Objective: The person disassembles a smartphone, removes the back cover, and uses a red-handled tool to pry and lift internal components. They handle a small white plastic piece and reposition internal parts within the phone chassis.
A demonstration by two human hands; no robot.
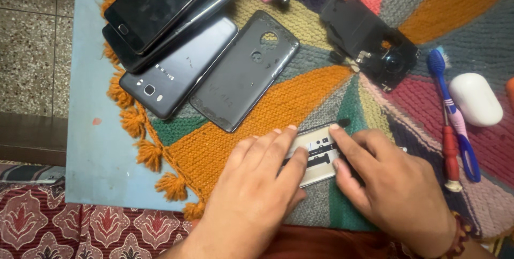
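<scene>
In the head view, your two hands meet low in the centre of the frame over a small silvery phone part (316,152), a flat pale slab with black slots and markings on its face. Your left hand (257,184) lies flat with the fingers spread and pressed down on its left end; your right hand (385,178) curls over its right edge, fingertips on the top corner. Neither hand is closed around it; both pin it against the knitted mat (278,103).

Judge it as light, thin and stiff, likely brittle at the edges and slick on its face. The wool under it should keep it from skating. Take it by the long edges rather than the marked face.

Above and left, a grey back cover (243,71) lies face down, with a stack of dark phones (166,39) beside it toward the upper left. A black disassembled frame (369,39) sits upper right. At the right edge lie a blue toothbrush (450,103), a red-handled screwdriver (451,152) touching it, and a white oval case (475,98).

The only label in sight is the black-on-pale marking on the part itself, too small to make out.
</scene>
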